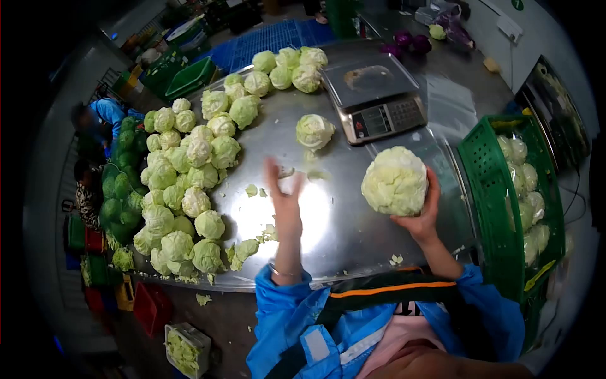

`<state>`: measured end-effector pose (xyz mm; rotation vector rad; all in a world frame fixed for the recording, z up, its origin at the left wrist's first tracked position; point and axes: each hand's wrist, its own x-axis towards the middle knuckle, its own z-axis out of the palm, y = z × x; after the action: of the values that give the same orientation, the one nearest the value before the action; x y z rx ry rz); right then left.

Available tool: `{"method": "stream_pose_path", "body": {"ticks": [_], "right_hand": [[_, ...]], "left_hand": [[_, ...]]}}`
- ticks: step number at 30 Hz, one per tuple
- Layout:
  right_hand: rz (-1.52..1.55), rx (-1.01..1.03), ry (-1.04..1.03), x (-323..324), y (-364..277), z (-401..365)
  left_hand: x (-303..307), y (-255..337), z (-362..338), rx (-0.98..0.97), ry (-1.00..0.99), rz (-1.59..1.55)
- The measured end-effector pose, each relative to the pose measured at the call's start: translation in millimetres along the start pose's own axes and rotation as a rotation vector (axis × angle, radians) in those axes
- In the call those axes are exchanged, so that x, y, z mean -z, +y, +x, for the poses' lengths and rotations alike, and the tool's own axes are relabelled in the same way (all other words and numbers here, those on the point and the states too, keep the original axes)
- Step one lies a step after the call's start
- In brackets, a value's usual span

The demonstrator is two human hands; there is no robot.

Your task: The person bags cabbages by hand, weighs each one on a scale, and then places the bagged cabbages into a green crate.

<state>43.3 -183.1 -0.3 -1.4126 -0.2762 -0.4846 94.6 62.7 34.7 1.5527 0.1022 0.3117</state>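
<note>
A pale green cabbage (396, 182) rests in my right hand (424, 218), whose fingers wrap its right side and underside. My left hand (285, 192) is raised over the steel table (341, 243), fingers apart and smeared by motion, with nothing in it. Beyond the left hand, a single cabbage (315, 132) sits on the table, apart from the others. To the left lies a big heap of cabbages (183, 183). Loose cabbage leaves (247, 248) are scattered near the heap.
A digital scale (377, 101) stands at the back of the table. On the right is a green crate (489, 183) of wrapped cabbages. Purple cabbages (404, 42) lie at the back. Net-bagged cabbages (120, 189) and two people are at the left. A bin of leaves (187, 348) stands below.
</note>
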Motion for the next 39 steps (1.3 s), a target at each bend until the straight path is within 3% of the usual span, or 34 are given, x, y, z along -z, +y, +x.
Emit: {"method": "stream_pose_path", "body": {"ticks": [2, 3, 4, 5, 6, 7, 9, 10, 13, 17, 19, 21, 24, 27, 29, 30, 31, 33, 35, 36, 39], "right_hand": [[-0.214, 0.089, -0.043, -7.1, 3.7, 1.0], [-0.325, 0.138, -0.067, -8.5, 4.2, 1.0], [-0.323, 0.157, -0.162, -7.6, 0.1, 2.5], [-0.325, 0.178, -0.252, -3.9, -8.3, 3.9], [-0.331, 0.198, -0.339, 0.1, -14.8, 7.7], [-0.12, 0.016, -0.232, 2.8, -17.0, 12.2], [0.309, -0.359, -0.006, 7.8, -22.4, 15.3], [0.649, -0.651, -0.121, 11.5, -29.2, 20.9], [0.769, -0.825, -0.139, 16.9, 5.8, 6.1], [0.838, -0.756, 0.025, 0.7, 0.4, -1.2], [0.872, -0.779, 0.149, 0.5, 14.3, -6.9], [0.817, -0.697, 0.205, -4.3, 8.8, -4.6], [0.798, -0.644, 0.178, -0.9, 7.2, -7.4], [0.855, -0.66, 0.282, -2.6, 2.0, -9.6], [0.777, -0.597, 0.242, 2.6, 0.5, -7.5], [0.742, -0.562, 0.22, 1.5, 0.7, -4.8], [0.754, -0.539, 0.211, -2.0, 1.1, -1.0], [0.768, -0.521, 0.187, -8.2, -0.6, 3.1], [0.652, -0.435, 0.138, -20.1, -10.6, 8.8], [0.596, -0.385, 0.115, -24.5, -13.4, 11.0], [0.694, -0.489, 0.155, -19.5, -8.7, 8.5]], "left_hand": [[-32.0, -28.5, -24.7, 0.158, -0.414, -0.144], [-52.6, -15.9, -40.1, 0.129, -0.525, -0.291], [-61.5, -4.6, -45.9, -0.004, -0.501, -0.225], [-67.2, -7.7, -46.3, 0.121, -0.475, -0.568], [-63.1, -7.1, -45.6, 0.177, -0.47, -0.653], [-57.5, -6.4, -43.5, 0.239, -0.474, -0.735], [-48.4, -16.7, -37.2, -0.057, -0.527, -0.413], [-47.5, -21.6, -35.4, -0.197, -0.544, -0.254], [-47.6, -24.8, -34.7, -0.303, -0.711, 0.032], [-54.9, 21.1, -47.0, -0.506, -0.604, 0.217], [-65.3, 18.2, -50.3, -0.533, -0.458, 0.245], [-64.9, -1.3, -47.3, -0.554, -0.446, 0.119], [-52.9, -10.7, -38.4, -0.058, -0.235, -0.102], [-11.7, -36.0, 7.6, 0.117, 0.187, -0.522], [11.2, -38.1, 8.5, 0.281, 0.33, -0.141], [9.5, -32.0, 0.9, 0.232, 0.24, -0.195], [-0.4, -24.7, -12.9, 0.108, 0.064, -0.035], [-25.4, -7.2, -39.5, -0.279, -0.26, 0.089], [-43.6, 25.9, -50.2, -0.536, -0.419, 0.27], [-51.6, 32.9, -44.9, -0.659, -0.418, 0.225], [-49.3, 24.6, -49.5, -0.778, -0.335, 0.178]]}}
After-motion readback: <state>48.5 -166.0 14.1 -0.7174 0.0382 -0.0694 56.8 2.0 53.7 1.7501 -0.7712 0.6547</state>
